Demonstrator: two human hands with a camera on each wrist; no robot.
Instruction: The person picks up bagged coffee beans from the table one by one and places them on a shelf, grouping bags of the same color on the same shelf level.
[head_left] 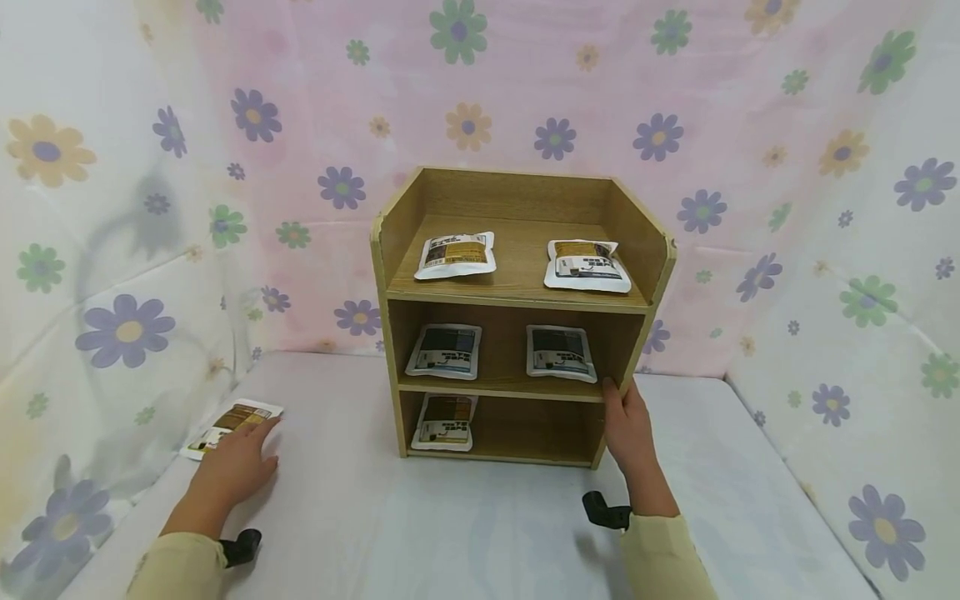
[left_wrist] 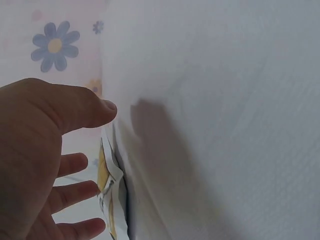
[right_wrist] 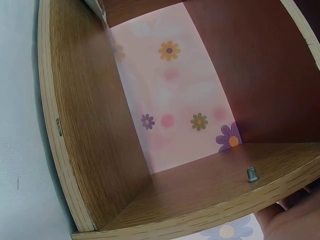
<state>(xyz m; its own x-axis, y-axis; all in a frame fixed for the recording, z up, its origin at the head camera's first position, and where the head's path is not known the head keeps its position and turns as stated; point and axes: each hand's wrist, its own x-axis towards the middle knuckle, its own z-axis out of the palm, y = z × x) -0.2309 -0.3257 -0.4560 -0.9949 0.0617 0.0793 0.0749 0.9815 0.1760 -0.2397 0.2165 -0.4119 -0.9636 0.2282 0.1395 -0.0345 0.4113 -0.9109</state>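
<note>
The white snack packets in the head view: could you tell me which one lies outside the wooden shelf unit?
The white packet with a brown label on the table at far left, under the left hand's fingertips; the other five lie on the shelves.
</note>
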